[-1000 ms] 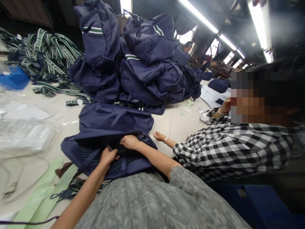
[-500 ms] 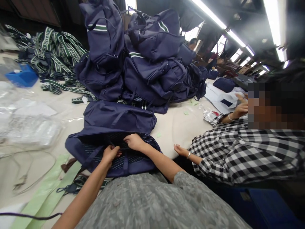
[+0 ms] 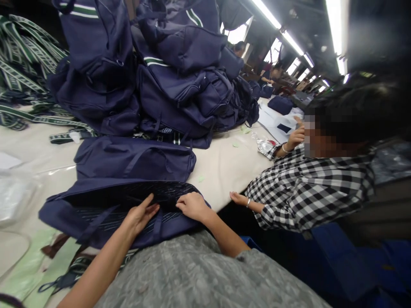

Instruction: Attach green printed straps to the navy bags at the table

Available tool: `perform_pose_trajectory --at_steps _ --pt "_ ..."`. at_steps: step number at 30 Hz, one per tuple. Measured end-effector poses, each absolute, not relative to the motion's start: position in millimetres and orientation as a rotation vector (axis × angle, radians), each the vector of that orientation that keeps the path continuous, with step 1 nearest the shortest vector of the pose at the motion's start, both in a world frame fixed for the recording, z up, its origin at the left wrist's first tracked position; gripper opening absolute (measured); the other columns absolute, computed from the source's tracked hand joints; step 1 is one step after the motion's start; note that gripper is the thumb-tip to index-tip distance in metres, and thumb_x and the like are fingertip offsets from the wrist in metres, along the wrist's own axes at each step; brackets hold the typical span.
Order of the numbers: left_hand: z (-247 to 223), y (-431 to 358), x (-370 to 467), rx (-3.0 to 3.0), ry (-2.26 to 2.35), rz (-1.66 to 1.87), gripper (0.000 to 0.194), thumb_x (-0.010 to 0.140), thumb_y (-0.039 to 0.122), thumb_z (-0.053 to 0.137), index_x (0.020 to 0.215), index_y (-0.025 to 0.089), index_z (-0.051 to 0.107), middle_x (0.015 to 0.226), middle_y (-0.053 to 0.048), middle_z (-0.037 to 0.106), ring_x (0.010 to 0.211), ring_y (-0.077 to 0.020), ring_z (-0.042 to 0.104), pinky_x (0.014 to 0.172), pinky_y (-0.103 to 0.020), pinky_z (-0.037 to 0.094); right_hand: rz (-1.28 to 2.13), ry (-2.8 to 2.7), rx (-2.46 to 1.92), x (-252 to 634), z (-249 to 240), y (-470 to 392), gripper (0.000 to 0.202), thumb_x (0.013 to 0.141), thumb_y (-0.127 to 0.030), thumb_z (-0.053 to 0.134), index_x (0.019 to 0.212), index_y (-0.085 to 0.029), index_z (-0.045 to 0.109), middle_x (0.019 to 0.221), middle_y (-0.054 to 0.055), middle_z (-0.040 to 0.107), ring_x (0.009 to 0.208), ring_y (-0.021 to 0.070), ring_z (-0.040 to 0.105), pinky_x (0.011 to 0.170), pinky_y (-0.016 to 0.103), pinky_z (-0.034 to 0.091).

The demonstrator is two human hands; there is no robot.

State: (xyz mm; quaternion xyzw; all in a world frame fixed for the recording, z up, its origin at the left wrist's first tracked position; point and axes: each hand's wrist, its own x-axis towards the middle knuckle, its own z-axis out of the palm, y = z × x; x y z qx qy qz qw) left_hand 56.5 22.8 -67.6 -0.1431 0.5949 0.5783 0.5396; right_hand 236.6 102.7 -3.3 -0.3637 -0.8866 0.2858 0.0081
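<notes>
A navy duffel bag (image 3: pixel 56 214) lies on the table against my body, its mouth gaping and a dark lining with pale printed lines showing inside. My left hand (image 3: pixel 141 216) is over the opening with fingers stretched and apart, holding nothing visible. To its right, my right hand (image 3: pixel 194 206) has its fingers curled and pinched together by the lining; what is between them, if anything, I cannot make out. A navy strap (image 3: pixel 157 226) hangs over the bag's near side, between the two hands. Deeper inside, the bag is too dark to see.
Several navy bags (image 3: pixel 180 85) are heaped at the back. Green-and-white straps (image 3: pixel 25 60) pile up at the left, near clear plastic packaging (image 3: pixel 13 201). A co-worker in a checked shirt (image 3: pixel 298 192) sits close on the right. Green strips (image 3: pixel 54 273) lie front left.
The view has swung right and moved closer to the bag. My left hand's fingers, closed together before, have spread. My right hand stays at the bag's opening, fingers still curled.
</notes>
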Motion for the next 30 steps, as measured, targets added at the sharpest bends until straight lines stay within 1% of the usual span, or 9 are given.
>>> perform_pose_trajectory --at_steps 5,8,11,13,15,17,19,24,30 --pt "-64.7 38.9 86.7 -0.202 1.422 1.109 0.001 0.078 0.006 0.065 0.078 0.006 0.065 0.077 -0.014 0.07 0.069 -0.0169 0.068 0.062 -0.021 0.058 0.795 -2.314 -1.08 242.5 -0.1 93.1 0.027 0.095 -0.025 0.048 0.111 -0.021 0.069 0.115 0.002 0.07 0.108 0.0125 0.062 0.099 0.021 0.042" --pt "-70.4 51.4 89.4 -0.16 1.497 1.046 0.005 0.079 0.01 0.066 0.073 0.009 0.066 0.074 -0.011 0.071 0.066 -0.0161 0.068 0.06 -0.021 0.057 0.603 -2.284 -1.204 244.1 3.3 108.8 0.044 0.088 -0.042 0.06 0.126 -0.021 0.06 0.125 0.005 0.064 0.118 0.0191 0.057 0.104 0.029 0.041" --pt "-78.7 62.8 83.6 -0.045 1.611 0.966 0.014 0.077 0.018 0.068 0.064 0.013 0.064 0.069 -0.009 0.07 0.06 -0.0159 0.065 0.057 -0.022 0.055 0.561 -2.491 -1.308 241.9 0.0 128.0 0.064 0.078 -0.054 0.068 0.13 -0.021 0.055 0.12 0.009 0.066 0.112 0.0261 0.06 0.098 0.037 0.046" --pt "-81.4 66.3 78.4 0.162 1.708 0.899 0.019 0.076 0.023 0.067 0.059 0.015 0.063 0.066 -0.009 0.07 0.06 -0.0188 0.065 0.059 -0.026 0.055 0.586 -2.59 -1.398 238.8 -6.1 135.1 0.06 0.078 -0.056 0.067 0.126 -0.022 0.057 0.109 0.01 0.07 0.101 0.0273 0.065 0.089 0.038 0.05" --pt "-78.9 64.4 74.0 0.5 1.879 0.757 0.02 0.073 0.032 0.065 0.059 0.018 0.065 0.064 -0.01 0.069 0.067 -0.0271 0.067 0.066 -0.035 0.055 0.636 -2.599 -1.456 236.4 -12.7 134.8 0.052 0.079 -0.056 0.065 0.12 -0.024 0.059 0.098 0.006 0.073 0.092 0.0257 0.068 0.082 0.035 0.051" --pt "-70.7 55.8 71.0 0.904 2.081 0.532 0.024 0.073 0.042 0.06 0.069 0.02 0.07 0.065 -0.011 0.069 0.078 -0.0369 0.067 0.073 -0.045 0.053 0.7 -2.559 -1.402 236.3 -17.0 127.4 0.041 0.081 -0.054 0.064 0.112 -0.027 0.062 0.094 0.002 0.073 0.089 0.0217 0.069 0.078 0.029 0.05" --pt "-58.4 41.0 68.2 1.227 2.19 0.272 0.032 0.076 0.042 0.049 0.083 0.02 0.072 0.073 -0.014 0.07 0.086 -0.0411 0.066 0.077 -0.048 0.05 0.776 -2.542 -1.261 239.3 -17.0 116.0 0.03 0.081 -0.049 0.066 0.103 -0.029 0.065 0.093 -0.002 0.073 0.089 0.018 0.069 0.077 0.025 0.048" --pt "-24.8 -6.3 36.7 1.31 2.352 -0.11 0.041 0.083 0.03 0.033 0.095 0.015 0.069 0.089 -0.017 0.071 0.087 -0.0353 0.068 0.073 -0.04 0.048 0.95 -2.499 -1.055 250.8 -8.6 98.4 0.013 0.078 -0.035 0.071 0.087 -0.026 0.07 0.082 -0.003 0.072 0.081 0.0153 0.067 0.075 0.022 0.044" --pt "-6.9 -35.9 -27.4 1.035 2.513 -0.174 0.04 0.085 0.03 0.035 0.096 0.011 0.068 0.088 -0.017 0.071 0.084 -0.0326 0.067 0.07 -0.036 0.047 1.218 -2.439 -1.107 255.8 -1.3 111.6 0.02 0.071 -0.035 0.077 0.088 -0.025 0.073 0.076 -0.004 0.069 0.071 0.0145 0.063 0.067 0.023 0.043"
